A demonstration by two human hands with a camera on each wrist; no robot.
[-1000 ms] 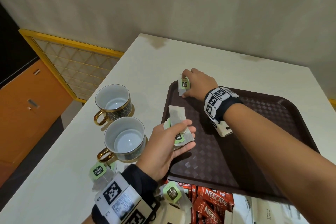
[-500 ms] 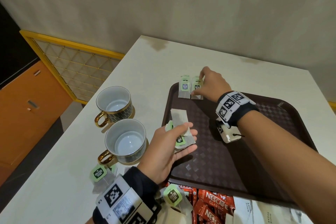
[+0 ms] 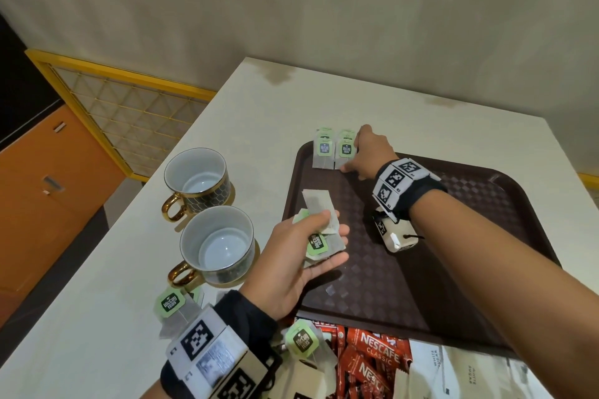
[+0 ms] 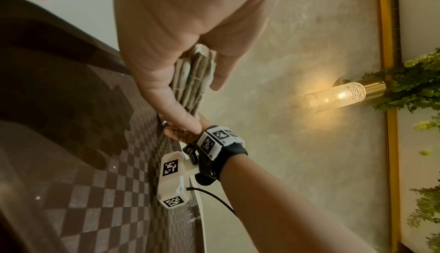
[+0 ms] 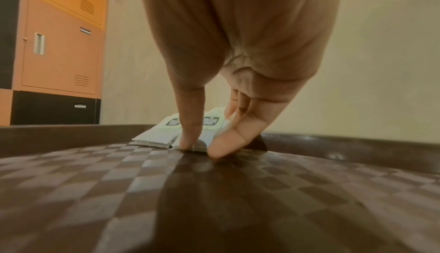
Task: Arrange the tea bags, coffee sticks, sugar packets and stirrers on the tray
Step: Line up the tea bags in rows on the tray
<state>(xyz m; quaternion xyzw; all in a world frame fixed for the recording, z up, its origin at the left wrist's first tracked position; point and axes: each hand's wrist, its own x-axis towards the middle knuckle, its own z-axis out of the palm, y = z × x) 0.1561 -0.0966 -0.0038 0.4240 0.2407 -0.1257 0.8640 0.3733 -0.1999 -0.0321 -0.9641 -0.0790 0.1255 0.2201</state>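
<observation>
Head view: right hand [image 3: 369, 155] fingertips on tea bag [image 3: 345, 152]

a white surface [image 3: 136, 317] is seen carrying a brown tray [image 3: 479, 269] at frame centre-right, two cups [image 3: 197, 178] at left, and loose packets [image 3: 372, 363] at the bottom edge.

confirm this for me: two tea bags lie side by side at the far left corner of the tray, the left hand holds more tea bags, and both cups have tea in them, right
Not quite: both cups, the far cup and the near cup, are empty, as the head view shows. The rest holds: two tea bags lie side by side at the far left corner of the tray, and the left hand holds more tea bags.
</observation>
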